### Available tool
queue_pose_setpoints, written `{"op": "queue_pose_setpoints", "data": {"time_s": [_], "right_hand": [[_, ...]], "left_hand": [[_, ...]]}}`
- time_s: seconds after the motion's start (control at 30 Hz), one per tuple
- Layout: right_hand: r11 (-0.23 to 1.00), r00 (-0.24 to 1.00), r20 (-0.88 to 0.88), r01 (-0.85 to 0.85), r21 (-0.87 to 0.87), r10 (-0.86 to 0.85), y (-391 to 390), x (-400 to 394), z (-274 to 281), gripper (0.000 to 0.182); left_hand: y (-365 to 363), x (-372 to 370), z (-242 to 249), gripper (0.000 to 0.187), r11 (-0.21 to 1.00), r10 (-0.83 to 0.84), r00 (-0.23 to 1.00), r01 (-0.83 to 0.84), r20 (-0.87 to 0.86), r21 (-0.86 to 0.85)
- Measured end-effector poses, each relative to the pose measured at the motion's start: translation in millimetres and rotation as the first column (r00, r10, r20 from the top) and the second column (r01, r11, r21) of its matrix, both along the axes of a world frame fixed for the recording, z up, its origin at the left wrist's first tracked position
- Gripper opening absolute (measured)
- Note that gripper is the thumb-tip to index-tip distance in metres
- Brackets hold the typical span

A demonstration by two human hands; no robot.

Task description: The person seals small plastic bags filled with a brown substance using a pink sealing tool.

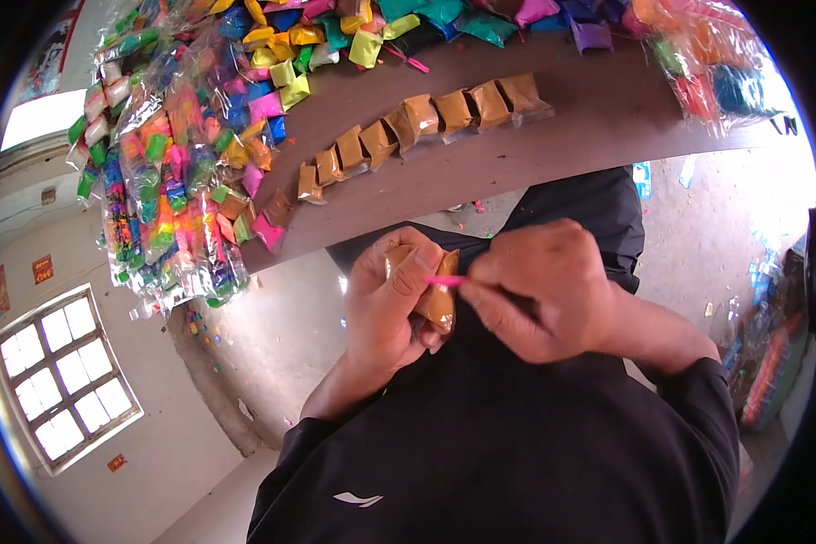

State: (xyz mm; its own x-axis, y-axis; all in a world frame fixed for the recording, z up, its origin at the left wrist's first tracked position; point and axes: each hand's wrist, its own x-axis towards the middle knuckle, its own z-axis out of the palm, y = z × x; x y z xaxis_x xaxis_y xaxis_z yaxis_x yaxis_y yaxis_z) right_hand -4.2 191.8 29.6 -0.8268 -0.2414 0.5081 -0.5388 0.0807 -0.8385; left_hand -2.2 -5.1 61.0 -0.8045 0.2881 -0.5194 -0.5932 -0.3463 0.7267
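Observation:
My left hand [385, 295] is wrapped round brown clear-wrapped packets [437, 308], held above my lap. A short pink strip [445, 281] runs across the packets from under my left thumb to the fingertips of my right hand [544, 290]. Those right fingers are pinched on the strip's end. Beyond my hands, a row of similar brown packets [378, 140] lies on the dark table [589, 109], each one leaning against its neighbour.
Colourful small packets [267, 104] crowd the table's far side. Clear bags of packets [168, 154] overhang its left end, and another bulging bag [712, 68] stands at the right. The table's near edge runs just beyond my knees. Scraps litter the floor [698, 236].

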Motion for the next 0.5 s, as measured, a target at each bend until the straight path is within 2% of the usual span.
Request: {"op": "queue_pose_setpoints", "data": {"time_s": [0.1,0.13,0.23,0.33,0.37,0.43,0.5], "right_hand": [[0.996,0.995,-0.051,-0.084,0.013,0.084,-1.4,3.8,1.8,0.007],[0.997,0.997,-0.040,-0.073,-0.032,0.072,-5.4,7.8,-0.5,0.007],[1.000,1.000,-0.022,0.014,0.008,-0.014,1.2,-2.2,-3.9,0.008],[0.995,0.995,-0.056,-0.088,-0.036,0.086,-6.0,7.4,-2.4,0.008],[0.996,0.995,-0.056,-0.086,-0.035,0.084,-4.6,4.7,-2.7,0.008],[1.000,0.999,-0.042,0.024,0.004,-0.024,-0.4,-2.9,-1.3,0.008],[0.998,1.000,0.015,-0.021,0.057,0.020,0.4,2.9,5.4,0.014]], "left_hand": [[-1.9,-1.7,-1.1,0.021,1.000,-0.015,1.000,0.015,-0.007,-0.010],[-0.8,-0.8,0.1,0.021,1.000,-0.012,1.000,0.012,-0.006,0.005],[-2.8,-0.4,-2.0,0.020,1.000,-0.021,1.000,0.021,-0.005,0.023],[-2.3,-0.6,1.1,0.020,1.000,-0.020,1.000,0.020,0.010,0.013],[-1.2,-0.2,1.8,0.020,1.000,-0.007,0.999,0.007,0.032,0.003],[-1.9,0.5,-2.9,0.020,1.000,-0.008,1.000,0.008,0.008,0.014],[-2.3,-0.5,-1.6,0.020,1.000,-0.008,1.000,0.009,-0.020,0.022]]}}
